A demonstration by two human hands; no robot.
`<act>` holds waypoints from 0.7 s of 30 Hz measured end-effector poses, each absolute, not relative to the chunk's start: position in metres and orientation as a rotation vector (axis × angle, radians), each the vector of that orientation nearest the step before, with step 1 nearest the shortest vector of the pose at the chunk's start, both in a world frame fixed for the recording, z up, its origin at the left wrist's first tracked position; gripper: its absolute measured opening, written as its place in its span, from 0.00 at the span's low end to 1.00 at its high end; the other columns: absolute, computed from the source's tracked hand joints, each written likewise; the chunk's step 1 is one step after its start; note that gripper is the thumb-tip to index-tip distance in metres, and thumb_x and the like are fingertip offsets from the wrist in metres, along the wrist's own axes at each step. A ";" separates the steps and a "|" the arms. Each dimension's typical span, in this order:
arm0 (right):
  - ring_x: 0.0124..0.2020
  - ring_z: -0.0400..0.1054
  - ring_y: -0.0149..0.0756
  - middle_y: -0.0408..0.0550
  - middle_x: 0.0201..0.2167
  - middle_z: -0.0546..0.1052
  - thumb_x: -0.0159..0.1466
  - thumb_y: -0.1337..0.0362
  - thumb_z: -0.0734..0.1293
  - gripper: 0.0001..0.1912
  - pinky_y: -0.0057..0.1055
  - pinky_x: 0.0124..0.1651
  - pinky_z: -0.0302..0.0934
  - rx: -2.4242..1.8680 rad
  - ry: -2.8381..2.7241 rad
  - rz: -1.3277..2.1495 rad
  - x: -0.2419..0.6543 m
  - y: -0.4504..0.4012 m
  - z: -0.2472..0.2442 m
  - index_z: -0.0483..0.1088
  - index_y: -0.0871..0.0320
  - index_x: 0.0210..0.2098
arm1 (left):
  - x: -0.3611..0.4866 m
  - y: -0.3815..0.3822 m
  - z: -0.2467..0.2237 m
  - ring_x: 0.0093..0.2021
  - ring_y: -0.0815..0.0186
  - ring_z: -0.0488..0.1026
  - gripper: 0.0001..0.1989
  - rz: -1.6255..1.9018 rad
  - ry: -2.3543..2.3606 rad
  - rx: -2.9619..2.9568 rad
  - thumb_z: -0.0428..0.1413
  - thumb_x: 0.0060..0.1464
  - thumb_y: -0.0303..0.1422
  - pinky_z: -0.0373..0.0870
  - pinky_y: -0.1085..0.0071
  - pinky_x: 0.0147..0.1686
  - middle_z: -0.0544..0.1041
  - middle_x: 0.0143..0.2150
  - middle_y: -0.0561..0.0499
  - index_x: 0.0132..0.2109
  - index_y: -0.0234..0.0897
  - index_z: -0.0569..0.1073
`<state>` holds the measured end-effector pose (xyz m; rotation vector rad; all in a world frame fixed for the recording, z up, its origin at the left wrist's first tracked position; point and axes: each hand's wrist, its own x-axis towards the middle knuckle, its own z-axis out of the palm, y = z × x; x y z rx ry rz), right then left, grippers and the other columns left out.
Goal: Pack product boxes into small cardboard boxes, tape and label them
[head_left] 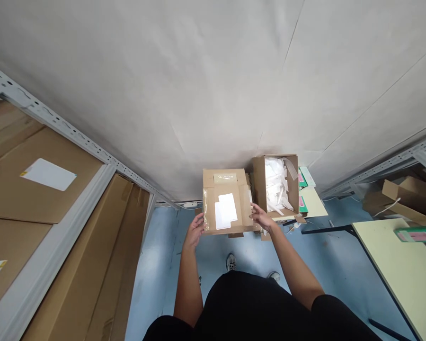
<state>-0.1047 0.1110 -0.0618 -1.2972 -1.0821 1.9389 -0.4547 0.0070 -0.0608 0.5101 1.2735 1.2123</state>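
A taped cardboard box (pixel 239 184) with overlapping white labels on its upper face is held out in front of me at about waist height. My left hand (pixel 195 229) grips its left edge near the front corner, fingers on the taped side. At the opposite edge, my right hand (pixel 260 216) has its fingers against the right side. Just to the right of that hand stands an open cardboard box (pixel 258 182) filled with white packing scraps (pixel 277 184). The underside of the held box is hidden.
On the left, a grey metal rack (pixel 74 132) holds large cardboard boxes (pixel 39 184). Green packages (pixel 303 203) lie on a pale table beyond the open box. Another pale table (pixel 386 255) with dark legs stands at right, near opened cartons (pixel 412 194). A wall rises ahead.
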 end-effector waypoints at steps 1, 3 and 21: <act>0.36 0.68 0.32 0.42 0.41 0.75 0.49 0.64 0.74 0.41 0.25 0.34 0.59 -1.236 -1.082 1.942 -0.101 0.115 -0.048 0.66 0.45 0.62 | -0.453 0.010 -0.050 0.37 0.67 0.77 0.36 1.240 1.255 0.535 0.72 0.40 0.37 0.72 0.72 0.37 0.80 0.47 0.47 0.58 0.40 0.73; 0.36 0.68 0.32 0.42 0.43 0.76 0.50 0.65 0.75 0.41 0.25 0.34 0.60 -1.115 -1.094 1.948 -0.090 0.120 -0.021 0.65 0.44 0.63 | -0.448 0.016 -0.029 0.39 0.67 0.77 0.35 1.285 1.221 0.588 0.72 0.42 0.38 0.72 0.73 0.37 0.80 0.48 0.48 0.59 0.41 0.73; 0.38 0.70 0.32 0.44 0.46 0.73 0.57 0.62 0.78 0.41 0.28 0.38 0.65 -0.974 -1.009 1.553 0.231 0.042 0.075 0.63 0.42 0.66 | -0.162 0.093 0.072 0.44 0.64 0.78 0.36 0.879 0.954 0.954 0.72 0.46 0.36 0.74 0.72 0.40 0.78 0.52 0.46 0.62 0.44 0.72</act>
